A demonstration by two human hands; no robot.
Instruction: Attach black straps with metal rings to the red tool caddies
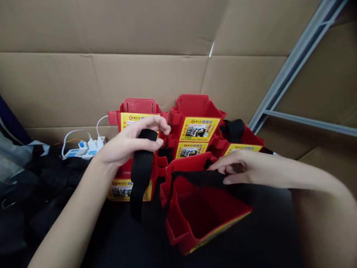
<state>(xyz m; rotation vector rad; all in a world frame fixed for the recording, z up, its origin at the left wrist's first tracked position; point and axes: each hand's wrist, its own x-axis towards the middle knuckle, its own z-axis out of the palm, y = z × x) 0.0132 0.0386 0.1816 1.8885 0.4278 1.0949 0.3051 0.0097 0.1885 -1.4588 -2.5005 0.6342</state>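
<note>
Your left hand (131,143) is pinching the black strap (141,167) between thumb and fingers, held up so it hangs down near the left stack of red boxes (134,115). Your right hand (245,167) pinches the strap's other end at the far rim of the open red box (200,216) lying near you. More red boxes (195,126) stand farther back against the cardboard wall (139,74)

Yellow labels' (198,129) print too small to read
</note>
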